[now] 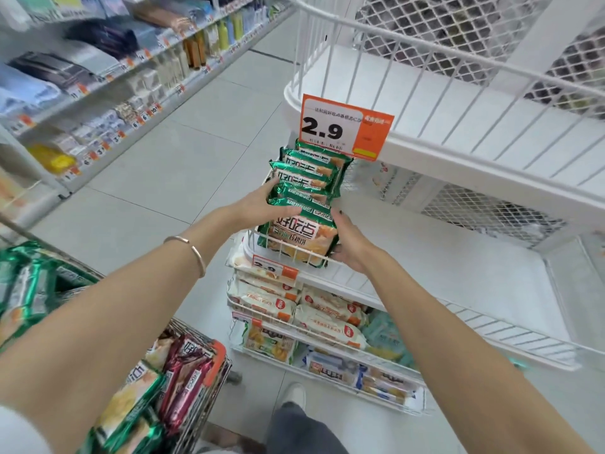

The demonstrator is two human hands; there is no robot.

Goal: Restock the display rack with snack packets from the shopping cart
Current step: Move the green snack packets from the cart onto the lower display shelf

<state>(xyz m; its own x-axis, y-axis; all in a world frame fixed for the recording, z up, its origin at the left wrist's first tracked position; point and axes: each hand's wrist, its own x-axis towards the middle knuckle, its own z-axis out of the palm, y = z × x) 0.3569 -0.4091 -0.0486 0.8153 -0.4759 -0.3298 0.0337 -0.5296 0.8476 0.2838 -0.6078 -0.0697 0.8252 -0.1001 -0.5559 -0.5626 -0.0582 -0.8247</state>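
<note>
Green snack packets (307, 178) stand held between left grip (258, 204) and right grip (350, 244).

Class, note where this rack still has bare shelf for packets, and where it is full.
Bare: middle shelf right of the green packets, up to its wire rail; top shelf behind the price sign. Crowded: the two lower baskets.

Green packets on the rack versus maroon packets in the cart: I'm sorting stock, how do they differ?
The green packets are green-wrapped; the maroon packets are dark red. The green packets sit in a row on the rack shelf; the maroon packets lie in the cart. The left hand and right hand grip the green packets; no hand touches the maroon packets. Both show similar lettering.
</note>
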